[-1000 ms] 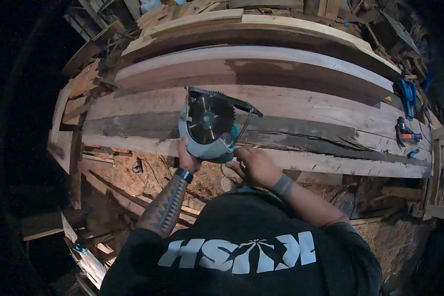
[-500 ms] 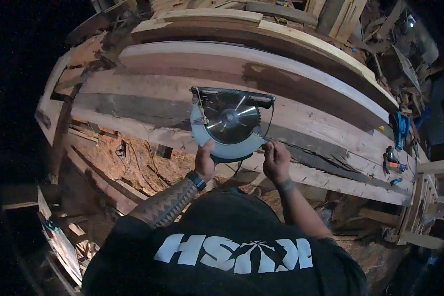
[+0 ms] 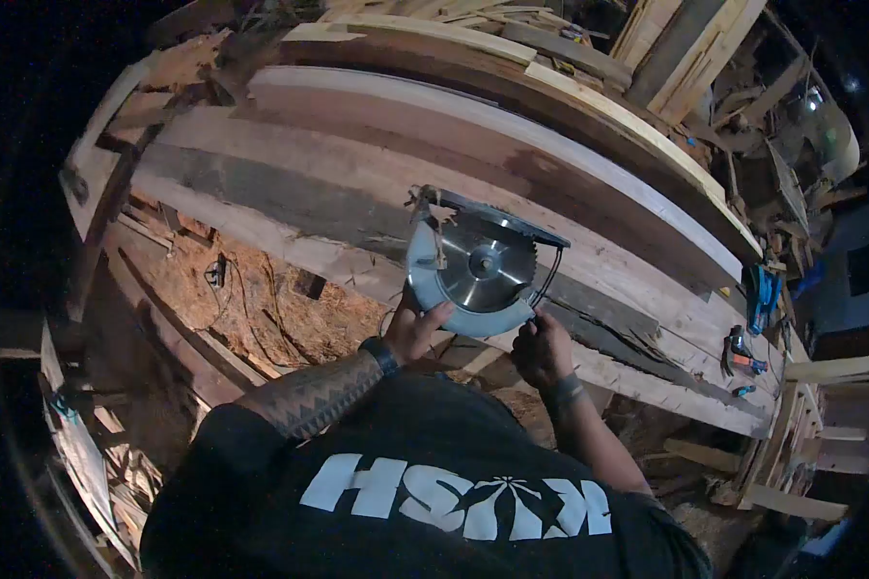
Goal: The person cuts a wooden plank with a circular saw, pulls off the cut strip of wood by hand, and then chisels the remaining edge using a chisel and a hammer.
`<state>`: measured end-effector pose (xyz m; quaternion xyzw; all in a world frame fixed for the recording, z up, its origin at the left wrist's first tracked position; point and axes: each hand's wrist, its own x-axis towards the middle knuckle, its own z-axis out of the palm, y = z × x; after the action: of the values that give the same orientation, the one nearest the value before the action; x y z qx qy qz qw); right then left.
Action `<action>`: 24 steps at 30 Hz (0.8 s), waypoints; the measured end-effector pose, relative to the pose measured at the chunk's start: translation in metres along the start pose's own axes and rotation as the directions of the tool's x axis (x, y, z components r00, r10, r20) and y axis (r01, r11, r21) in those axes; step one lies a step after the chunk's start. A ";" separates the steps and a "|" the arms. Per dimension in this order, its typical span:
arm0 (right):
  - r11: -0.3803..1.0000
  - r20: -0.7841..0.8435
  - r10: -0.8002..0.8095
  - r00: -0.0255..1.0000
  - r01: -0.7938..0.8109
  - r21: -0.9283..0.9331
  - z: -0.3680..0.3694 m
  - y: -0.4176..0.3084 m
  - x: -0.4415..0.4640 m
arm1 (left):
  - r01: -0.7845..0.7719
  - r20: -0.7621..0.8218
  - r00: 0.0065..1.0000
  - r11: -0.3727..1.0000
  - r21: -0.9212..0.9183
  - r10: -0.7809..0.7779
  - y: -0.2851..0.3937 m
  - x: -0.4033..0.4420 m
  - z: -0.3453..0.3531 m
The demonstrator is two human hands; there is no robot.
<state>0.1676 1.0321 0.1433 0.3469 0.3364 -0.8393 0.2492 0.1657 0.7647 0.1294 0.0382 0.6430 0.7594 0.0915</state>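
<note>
A circular saw (image 3: 483, 262) is held up over the wooden planks, its round metal blade facing me and its pale curved guard at the lower left. My left hand (image 3: 414, 328) grips the saw's lower left side, thumb on the guard. At the guard's lower right end, my right hand (image 3: 543, 347) is closed with its fingers pinched by a thin dark lever or wire; what exactly it holds is too small to make out. The saw's dark base plate (image 3: 512, 220) runs along the top of the blade.
Long planks (image 3: 290, 193) lie across the bench, with thick beams (image 3: 512, 125) behind. A red and black tool (image 3: 741, 355) and a blue tool (image 3: 765, 299) are at the right. Sawdust and a cord (image 3: 246, 299) lie below left; scrap wood surrounds the bench.
The saw has turned so that its blade faces me more fully. Both hands have moved right in view with it, and the view of the bench has rotated clockwise.
</note>
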 end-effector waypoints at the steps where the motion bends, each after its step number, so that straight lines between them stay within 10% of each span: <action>1: 1.000 0.017 -0.004 1.000 0.004 0.010 -0.006 -0.001 0.003 | 0.010 0.020 1.000 1.000 -0.017 -0.010 0.005 0.001 0.002; 6: 0.998 0.051 -0.056 0.997 0.056 0.012 -0.027 -0.019 0.024 | -0.101 -0.004 0.995 0.995 -0.008 0.101 -0.017 0.008 0.028; 8: 0.739 0.058 -0.455 0.888 0.414 -0.531 -0.068 -0.008 0.066 | -0.209 -0.004 0.977 0.972 0.108 0.211 -0.004 0.008 0.039; 10: 0.984 0.482 -0.108 0.870 0.024 0.178 -0.085 -0.020 0.066 | -0.284 0.020 0.956 0.910 0.300 0.292 -0.005 0.011 0.045; 13: 0.984 -0.004 -0.178 0.984 0.178 -0.029 -0.021 -0.018 0.032 | -0.303 0.057 0.950 0.865 0.400 0.307 -0.020 0.015 0.058; 21: 0.993 0.193 -0.086 0.977 0.100 -0.063 -0.140 -0.012 0.099 | -0.219 0.061 0.974 0.843 0.492 0.218 -0.014 0.029 0.089; 24: 0.542 0.113 -0.548 0.829 0.455 -0.706 -0.097 -0.010 0.043 | 0.127 -0.233 0.972 0.785 0.606 0.022 -0.022 0.026 0.106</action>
<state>0.1739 1.1023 0.0635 0.1629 0.7308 -0.6566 0.0909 0.1611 0.8755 0.1241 -0.0390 0.8626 0.5039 0.0210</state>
